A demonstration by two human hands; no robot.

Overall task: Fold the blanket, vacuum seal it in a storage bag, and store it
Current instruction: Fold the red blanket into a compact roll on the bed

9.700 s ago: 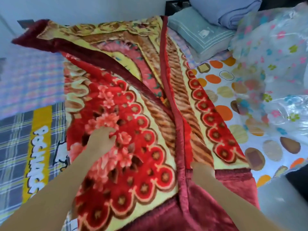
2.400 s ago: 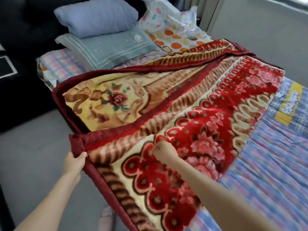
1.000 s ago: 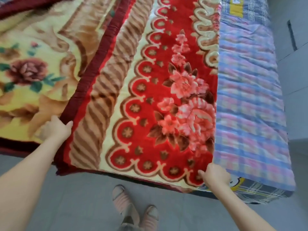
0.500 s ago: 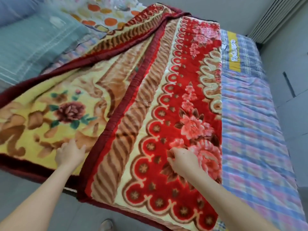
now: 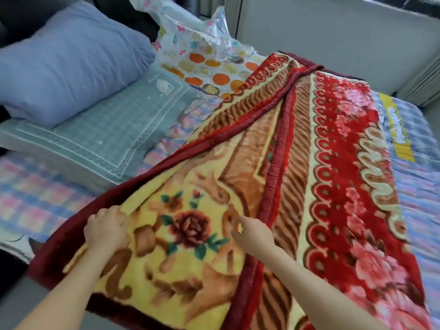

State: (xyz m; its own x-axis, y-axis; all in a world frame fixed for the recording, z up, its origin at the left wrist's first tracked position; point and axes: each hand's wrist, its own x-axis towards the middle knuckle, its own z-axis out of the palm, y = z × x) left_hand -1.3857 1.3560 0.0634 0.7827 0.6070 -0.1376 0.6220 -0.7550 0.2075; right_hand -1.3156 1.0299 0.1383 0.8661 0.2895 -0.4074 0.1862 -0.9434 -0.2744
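Plush blanket point(image 5: 333, 186) lies part-folded across the bed point(image 5: 35, 203). Its yellow flap edge is gripped by the curled left hand point(image 5: 107, 231). The right hand point(image 5: 253, 232) is laid flat, fingers extended. Risk judged: flap pulled unevenly, borders skewed, bundle too bulky for the storage bag point(image 5: 202, 51).

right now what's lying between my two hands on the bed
Only the blanket: its dark red flower on yellow sits between the left hand and the right hand, seen in the head view.
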